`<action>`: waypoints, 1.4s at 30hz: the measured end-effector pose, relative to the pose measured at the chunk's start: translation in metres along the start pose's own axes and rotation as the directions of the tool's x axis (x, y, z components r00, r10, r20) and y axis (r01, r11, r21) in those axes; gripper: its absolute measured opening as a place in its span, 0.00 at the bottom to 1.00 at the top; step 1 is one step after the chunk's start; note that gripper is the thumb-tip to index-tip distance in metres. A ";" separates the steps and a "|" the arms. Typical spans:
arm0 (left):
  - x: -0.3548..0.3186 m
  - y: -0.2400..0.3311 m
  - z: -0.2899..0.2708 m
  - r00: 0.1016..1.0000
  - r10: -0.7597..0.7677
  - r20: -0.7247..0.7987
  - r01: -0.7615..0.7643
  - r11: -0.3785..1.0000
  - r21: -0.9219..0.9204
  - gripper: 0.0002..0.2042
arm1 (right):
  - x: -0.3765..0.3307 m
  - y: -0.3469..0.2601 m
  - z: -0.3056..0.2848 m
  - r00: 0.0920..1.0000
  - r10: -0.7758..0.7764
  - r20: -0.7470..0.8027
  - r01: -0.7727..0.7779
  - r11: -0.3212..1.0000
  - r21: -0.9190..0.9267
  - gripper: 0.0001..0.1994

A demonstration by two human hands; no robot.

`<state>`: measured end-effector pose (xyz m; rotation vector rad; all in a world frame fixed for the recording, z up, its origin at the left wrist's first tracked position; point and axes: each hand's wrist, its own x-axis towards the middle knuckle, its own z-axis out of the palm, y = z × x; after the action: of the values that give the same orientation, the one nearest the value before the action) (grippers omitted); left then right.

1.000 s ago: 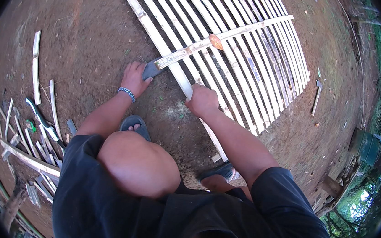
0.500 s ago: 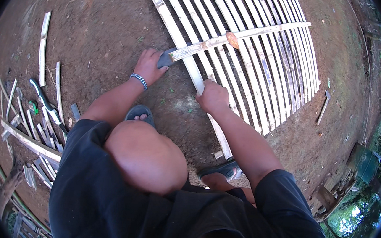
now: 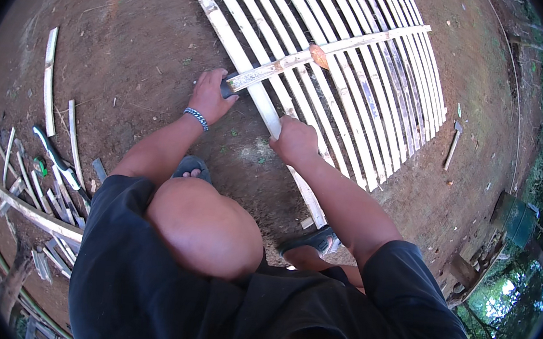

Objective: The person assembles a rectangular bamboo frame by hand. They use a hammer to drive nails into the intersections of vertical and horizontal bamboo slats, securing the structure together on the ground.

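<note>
A lattice of long pale split-bamboo slats (image 3: pixel 331 90) lies on the ground, with one cross slat (image 3: pixel 355 43) running over them. My left hand (image 3: pixel 210 98), a chain bracelet at its wrist, closes on a dark grey flat piece (image 3: pixel 227 89) beside the cross slat's near-left end. Part of that piece is hidden beneath the slats, so its kind cannot be told. Fingers wrapped round it, my right hand (image 3: pixel 295 142) grips the outermost slat (image 3: pixel 216 20) below the crossing. A brown dry leaf (image 3: pixel 319 56) rests on the cross slat.
Offcut strips (image 3: pixel 38 216) lie in a heap on the left, with a handsaw (image 3: pixel 57 157) and a green tape measure (image 3: pixel 40 165) among them. A hammer (image 3: pixel 453 146) lies on the dirt right of the lattice. My sandalled feet are close to the slats.
My left hand has come closer to the cross slat's end, and less of the dark grey piece shows. My right hand keeps its grip on the outer slat. The whole view has shifted slightly.
</note>
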<state>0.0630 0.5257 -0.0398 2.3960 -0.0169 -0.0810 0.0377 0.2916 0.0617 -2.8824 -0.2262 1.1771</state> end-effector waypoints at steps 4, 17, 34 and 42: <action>0.007 -0.004 0.015 0.999 -0.007 -0.049 0.006 0.999 -0.032 0.36 | 0.002 -0.003 0.001 1.000 0.002 0.008 -0.002 1.000 0.001 0.21; -0.002 -0.015 0.010 0.999 -0.019 -0.030 0.018 0.999 -0.026 0.46 | 0.006 -0.007 0.002 0.999 0.028 0.035 -0.027 0.999 -0.033 0.23; -0.006 -0.004 -0.003 0.996 -0.057 0.068 0.055 0.998 0.029 0.47 | 0.010 -0.004 0.010 1.000 0.019 0.018 -0.018 1.000 -0.016 0.22; -0.007 -0.007 -0.003 0.997 -0.016 0.075 0.013 0.999 0.045 0.46 | 0.012 0.002 0.023 0.995 -0.037 -0.090 0.040 0.999 0.030 0.29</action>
<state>0.0565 0.5328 -0.0421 2.4366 -0.0369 -0.1798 0.0303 0.2900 0.0371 -2.8806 -0.2570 1.0330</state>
